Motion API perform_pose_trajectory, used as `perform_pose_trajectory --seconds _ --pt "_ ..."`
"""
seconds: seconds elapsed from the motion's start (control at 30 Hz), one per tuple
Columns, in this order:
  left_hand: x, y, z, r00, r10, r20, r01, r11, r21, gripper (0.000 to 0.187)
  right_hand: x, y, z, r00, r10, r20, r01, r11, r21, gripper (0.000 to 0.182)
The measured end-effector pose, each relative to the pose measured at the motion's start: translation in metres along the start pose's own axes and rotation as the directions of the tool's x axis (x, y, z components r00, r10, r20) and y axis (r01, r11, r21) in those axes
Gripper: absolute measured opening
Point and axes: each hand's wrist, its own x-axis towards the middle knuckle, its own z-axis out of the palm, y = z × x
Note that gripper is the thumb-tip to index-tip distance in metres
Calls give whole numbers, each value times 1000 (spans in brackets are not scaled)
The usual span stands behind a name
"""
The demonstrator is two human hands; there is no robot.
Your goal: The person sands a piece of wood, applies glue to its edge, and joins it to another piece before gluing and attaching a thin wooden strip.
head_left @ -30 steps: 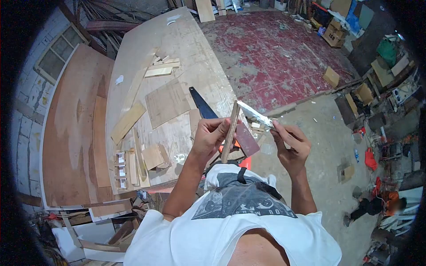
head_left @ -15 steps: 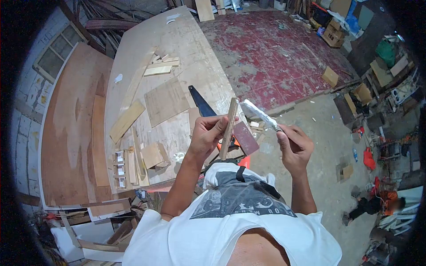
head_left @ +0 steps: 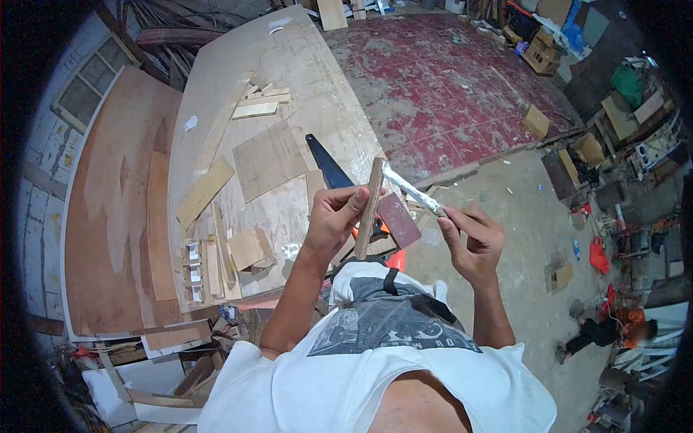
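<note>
My left grip (head_left: 336, 216) is clamped, thumb against fingers, on a narrow wooden board (head_left: 369, 216), which stands nearly upright, slightly tilted, its edge toward me. My right grip (head_left: 475, 242), to the right of the left one and apart from it, pinches the near end of a white-coated stick (head_left: 413, 190). The stick slants away up-left from those fingers, its tip at the board's upper end; whether the two touch, I cannot tell. Just right of my left grip, behind the board, sits a reddish-brown block (head_left: 399, 222). Beyond the same grip a handsaw (head_left: 326, 162) lies on the worktop (head_left: 310, 79), its dark blade pointing away. Left of that grip: a square plywood panel (head_left: 268, 162), then a pale plank (head_left: 206, 193); nearer me, a boxy wood piece (head_left: 247, 249). Far right of both grips, a person in orange (head_left: 634, 321) is low by the clutter.
</note>
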Motion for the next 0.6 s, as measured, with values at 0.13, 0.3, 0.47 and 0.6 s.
perform_pose_trajectory --seconds 0.13,0.3,0.47,0.6 --pt "-1 -2 -3 1000 -4 9 4 1000 -8 40 0 -1 -2 999 -43 2 43 999 -13 23" --pt "-3 -2 -3 1000 -18 6 18 1000 -13 41 4 2 -2 998 -56 -22 56 998 -20 24" --pt "-3 -1 -3 1000 -23 10 23 1000 -8 40 7 3 -1 986 -154 61 160 980 -122 26" --pt "-2 -3 -7 999 -31 -19 29 997 -75 40 4 8 -4 975 -191 116 204 972 -118 31"
